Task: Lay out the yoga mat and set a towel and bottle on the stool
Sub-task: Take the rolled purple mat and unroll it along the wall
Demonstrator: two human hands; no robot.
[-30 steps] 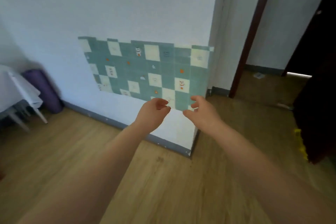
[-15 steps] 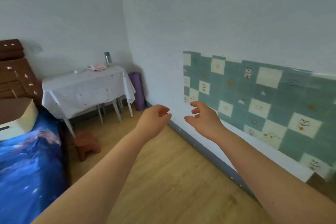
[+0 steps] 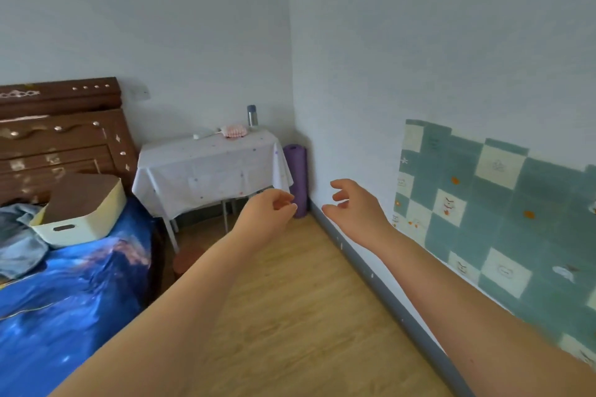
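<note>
A rolled purple yoga mat [image 3: 296, 177] stands upright in the far corner, between the wall and a small table [image 3: 209, 167] with a white cloth. On that table stand a grey bottle [image 3: 252, 115] and a folded pink towel [image 3: 236, 131]. A low brown stool [image 3: 188, 260] sits on the floor by the table's front leg, partly hidden by my left arm. My left hand [image 3: 267, 217] and my right hand [image 3: 354, 211] are held out in front of me, both holding nothing, fingers loosely curled and apart. Both hands are well short of the mat.
A bed with a blue cover [image 3: 64, 293] fills the left side, with a cream storage box [image 3: 80, 219] and blue clothing on it. A brown headboard [image 3: 61, 132] stands behind. A teal checked sticker panel [image 3: 503, 209] covers the right wall. Wooden floor [image 3: 290, 316] runs between bed and wall.
The view has swung left from the doorway and wall corner to the bed, table and mat corner. My hands have stayed raised and empty in front of me.
</note>
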